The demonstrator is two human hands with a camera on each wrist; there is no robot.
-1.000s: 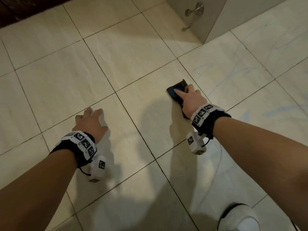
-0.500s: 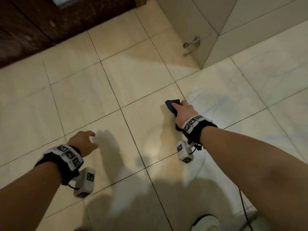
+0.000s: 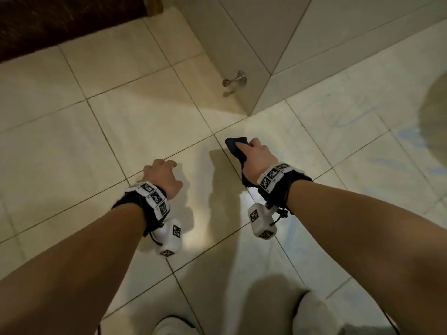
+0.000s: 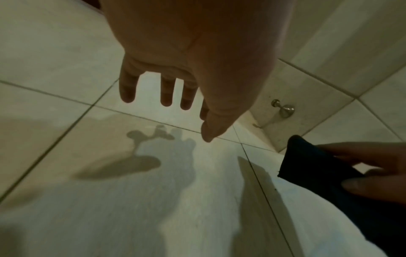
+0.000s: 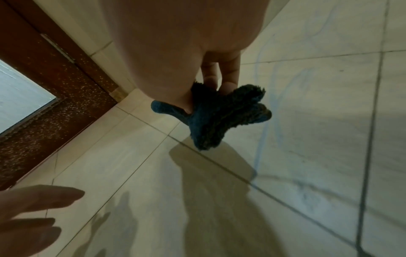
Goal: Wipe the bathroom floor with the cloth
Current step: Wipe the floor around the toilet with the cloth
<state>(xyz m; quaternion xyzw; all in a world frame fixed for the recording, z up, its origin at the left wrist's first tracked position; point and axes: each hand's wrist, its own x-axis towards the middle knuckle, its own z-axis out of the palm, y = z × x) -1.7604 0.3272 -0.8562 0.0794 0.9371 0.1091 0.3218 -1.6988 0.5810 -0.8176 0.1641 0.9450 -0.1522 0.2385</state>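
A dark blue fluffy cloth is gripped in my right hand, bunched between thumb and fingers. In the right wrist view the cloth hangs just above the cream tiled floor, with its shadow beneath it. My left hand hovers empty to the left of the cloth, over a grout line. Its fingers are straight and spread above the floor, holding nothing. The cloth's edge shows at the right of the left wrist view.
A tiled wall corner juts in ahead, with a metal door stop low on it. A dark wooden door stands at the far left. Faint blue streaks mark the tiles to the right. Two white-socked feet are below me.
The view has pulled back and up. Both hands have come off the floor. The left hand has moved right, toward the right hand, which has lifted the cloth off the tile.
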